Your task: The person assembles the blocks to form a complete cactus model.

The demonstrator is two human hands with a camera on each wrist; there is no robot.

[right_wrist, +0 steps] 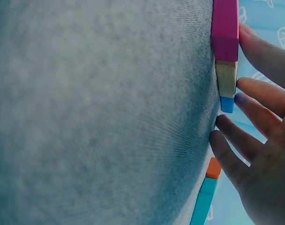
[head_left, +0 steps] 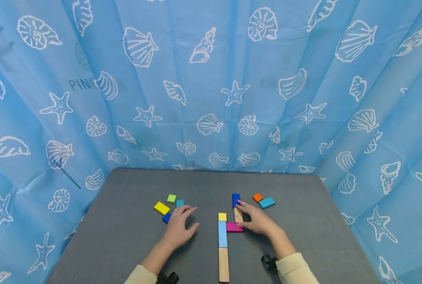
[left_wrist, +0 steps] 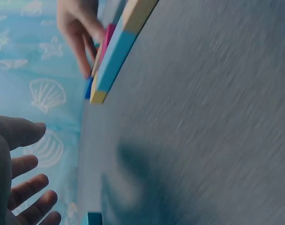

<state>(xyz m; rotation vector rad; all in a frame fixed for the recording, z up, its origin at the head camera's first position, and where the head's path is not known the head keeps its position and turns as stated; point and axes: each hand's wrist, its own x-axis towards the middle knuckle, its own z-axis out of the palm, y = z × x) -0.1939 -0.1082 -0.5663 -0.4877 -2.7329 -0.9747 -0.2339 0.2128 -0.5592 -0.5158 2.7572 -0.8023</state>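
My right hand (head_left: 259,221) rests on the right branch of a block layout, fingers fairly straight. Its thumb touches the magenta block (head_left: 235,227), and fingertips lie by the plain wooden block (head_left: 238,215) and the dark blue block (head_left: 235,199). A column left of it has a small yellow block (head_left: 222,217), a light blue block (head_left: 222,234) and a long wooden block (head_left: 224,265). My left hand (head_left: 179,228) hovers over the table with fingers spread, holding nothing. Nearest to it are a blue block (head_left: 166,217) and a teal block (head_left: 180,203), both partly hidden.
A yellow block (head_left: 162,208) and a green block (head_left: 171,198) lie on the left. Orange (head_left: 257,197) and turquoise (head_left: 267,202) blocks lie on the right. Behind the grey table (head_left: 125,252) hangs a blue shell-print curtain (head_left: 211,98).
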